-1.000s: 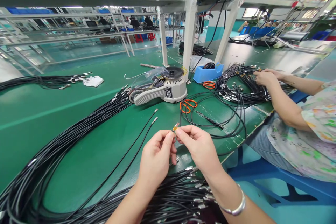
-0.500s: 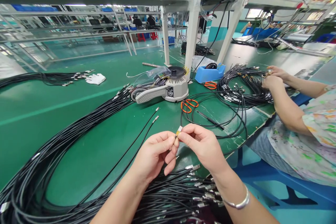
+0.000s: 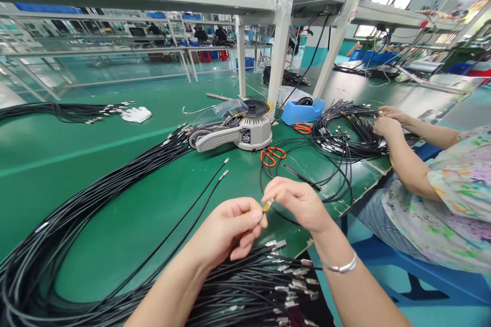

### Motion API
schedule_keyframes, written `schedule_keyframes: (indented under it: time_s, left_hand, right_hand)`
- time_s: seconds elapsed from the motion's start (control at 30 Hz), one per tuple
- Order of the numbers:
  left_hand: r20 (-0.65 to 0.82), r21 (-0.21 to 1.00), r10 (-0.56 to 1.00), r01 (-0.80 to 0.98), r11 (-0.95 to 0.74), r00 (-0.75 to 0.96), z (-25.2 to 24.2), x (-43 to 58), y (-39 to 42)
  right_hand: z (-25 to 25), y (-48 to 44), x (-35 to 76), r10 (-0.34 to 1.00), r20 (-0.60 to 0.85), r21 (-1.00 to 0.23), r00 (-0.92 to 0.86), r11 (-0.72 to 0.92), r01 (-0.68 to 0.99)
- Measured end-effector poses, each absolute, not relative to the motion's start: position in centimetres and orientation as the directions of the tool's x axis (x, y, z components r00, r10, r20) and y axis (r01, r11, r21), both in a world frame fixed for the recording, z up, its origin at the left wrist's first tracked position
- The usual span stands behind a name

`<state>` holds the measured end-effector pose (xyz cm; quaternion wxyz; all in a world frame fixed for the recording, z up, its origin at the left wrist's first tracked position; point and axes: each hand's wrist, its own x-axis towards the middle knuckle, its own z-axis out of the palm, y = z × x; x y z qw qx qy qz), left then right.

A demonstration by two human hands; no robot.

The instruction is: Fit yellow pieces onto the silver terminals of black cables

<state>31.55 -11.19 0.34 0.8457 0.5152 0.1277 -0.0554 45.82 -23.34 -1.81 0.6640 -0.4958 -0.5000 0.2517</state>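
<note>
Between its thumb and forefinger, my left hand (image 3: 233,227) pinches a thin cable just below its end. The cable's metal connector (image 3: 270,202) sticks out past the fingertips, with a wrap of yellow tape (image 3: 266,207) at its base. My right hand (image 3: 297,202) has its fingers bent closed around the connector's top; its thumb is mostly hidden. Below both hands lies a thick bundle of black cables (image 3: 245,286) with silver connectors. Two single cable ends (image 3: 224,174) rest on the green mat to the left.
A grey round tape dispenser (image 3: 251,130) stands ahead, by a shelf post. Orange-handled scissors (image 3: 273,156), a black pen (image 3: 301,176) and a blue tape holder (image 3: 303,111) lie to its right. A white glove (image 3: 136,115) is at left. A co-worker's hands (image 3: 389,120) handle coiled cables (image 3: 326,133).
My right hand's fingers have shifted from the yellow tape toward the connector's tip, showing the tape between my hands. My left hand keeps its pinch. The view has turned slightly right.
</note>
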Motion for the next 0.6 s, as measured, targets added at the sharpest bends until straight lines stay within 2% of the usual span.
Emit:
schedule_keyframes:
  time_s: [0.1, 0.17, 0.23, 0.3, 0.43, 0.6]
  left_hand:
    - [-0.23, 0.972, 0.339, 0.229, 0.045, 0.912, 0.9, 31.7, -12.0]
    - [-0.124, 0.948, 0.434, 0.236, -0.213, 0.892, 1.1, 31.8, -12.5]
    - [-0.026, 0.897, 0.453, 0.221, -0.383, 0.891, 1.1, 31.8, -13.0]
    - [0.01, 0.868, 0.433, 0.207, -0.451, 0.901, 1.1, 31.9, -13.3]
    - [0.006, 0.862, 0.378, 0.187, -0.471, 0.926, 1.3, 32.4, -13.7]
    - [0.072, 0.788, 0.302, 0.131, -0.601, 0.95, 1.5, 32.8, -14.1]
  right_hand:
    - [-1.5, -24.6, 46.9, 0.861, 0.214, -0.977, 0.462, 0.19, 0.098]
    - [-1.2, -25.3, 47.0, 0.865, 0.117, -0.992, 0.487, 0.081, 0.093]
    - [-0.8, -25.6, 46.8, 0.864, 0.089, -0.989, 0.496, 0.018, 0.147]
    - [-0.6, -25.6, 46.4, 0.853, 0.098, -0.979, 0.512, -0.011, 0.205]
    - [-0.3, -25.8, 45.7, 0.841, 0.109, -0.963, 0.53, -0.042, 0.265]
    - [0.5, -26.9, 45.6, 0.898, 0.093, -0.933, 0.43, -0.073, 0.353]
